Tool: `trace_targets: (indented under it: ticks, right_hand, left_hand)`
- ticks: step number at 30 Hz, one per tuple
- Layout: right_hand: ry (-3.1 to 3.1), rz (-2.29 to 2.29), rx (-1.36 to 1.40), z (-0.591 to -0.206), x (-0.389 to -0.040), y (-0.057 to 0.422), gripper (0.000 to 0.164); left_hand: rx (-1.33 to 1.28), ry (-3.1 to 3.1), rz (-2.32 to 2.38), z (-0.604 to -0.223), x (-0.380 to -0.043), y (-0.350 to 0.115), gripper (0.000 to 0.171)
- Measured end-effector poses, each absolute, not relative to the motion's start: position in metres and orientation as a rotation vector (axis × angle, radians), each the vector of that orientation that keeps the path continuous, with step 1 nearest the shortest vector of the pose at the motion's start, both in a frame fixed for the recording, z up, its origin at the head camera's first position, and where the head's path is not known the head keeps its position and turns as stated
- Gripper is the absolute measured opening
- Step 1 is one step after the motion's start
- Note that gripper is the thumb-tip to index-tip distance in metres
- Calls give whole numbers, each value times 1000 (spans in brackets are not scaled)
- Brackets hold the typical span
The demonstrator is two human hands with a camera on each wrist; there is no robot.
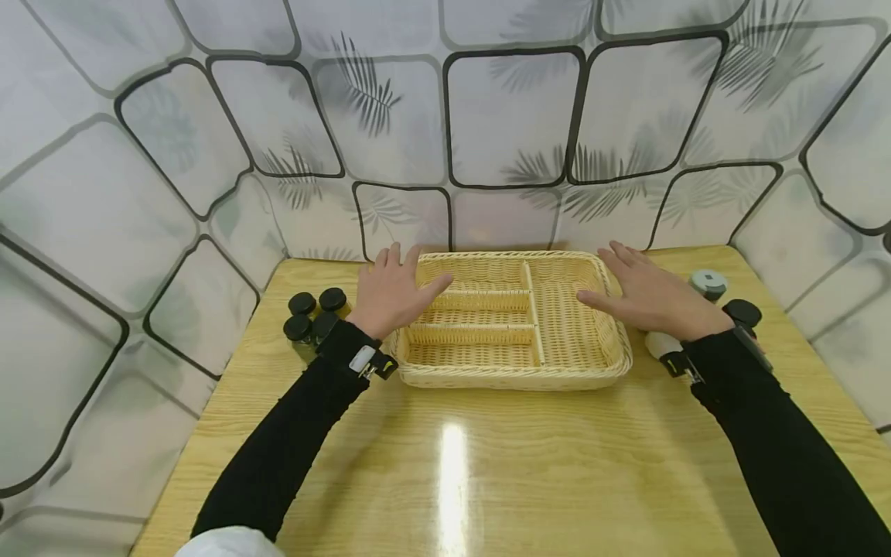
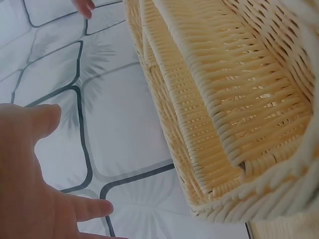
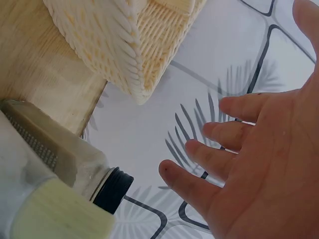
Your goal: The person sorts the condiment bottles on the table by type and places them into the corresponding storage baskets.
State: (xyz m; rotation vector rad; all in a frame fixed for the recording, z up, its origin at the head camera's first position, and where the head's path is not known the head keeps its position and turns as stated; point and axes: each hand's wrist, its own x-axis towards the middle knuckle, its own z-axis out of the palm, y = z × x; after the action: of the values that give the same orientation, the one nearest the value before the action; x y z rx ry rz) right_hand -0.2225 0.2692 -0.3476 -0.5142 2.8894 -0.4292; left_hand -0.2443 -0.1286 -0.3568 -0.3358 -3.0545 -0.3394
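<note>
A pale wicker basket (image 1: pixel 515 377) with dividers sits on the wooden table, showing several compartments. My left hand (image 1: pixel 397 294) hovers by the basket's left end with its fingers spread and thumb pointing inward. At the right end, my right hand (image 1: pixel 654 300) is held the same way, palm toward the basket. Nothing is in either hand. The left wrist view shows the left hand (image 2: pixel 35 184) apart from the woven rim (image 2: pixel 259 201). In the right wrist view, straight fingers (image 3: pixel 234 132) stand away from the basket's corner (image 3: pixel 109 45).
Several small jars with black lids (image 1: pixel 302 303) are grouped left of the basket. To its right, partly behind my right hand, stand a container with a pale green lid (image 1: pixel 708 283), a black-capped one (image 1: pixel 742 312) and a glass bottle (image 3: pixel 65 144). Patterned cloth (image 1: pixel 515 116) surrounds the table's back and sides.
</note>
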Motion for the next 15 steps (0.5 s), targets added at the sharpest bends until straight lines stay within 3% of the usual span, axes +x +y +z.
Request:
trace_targets:
  ticks: [15]
  right_hand:
    - [2840, -518, -499, -358, -201, 271, 101]
  left_hand:
    - [-358, -3101, -523, -361, -219, -143, 95]
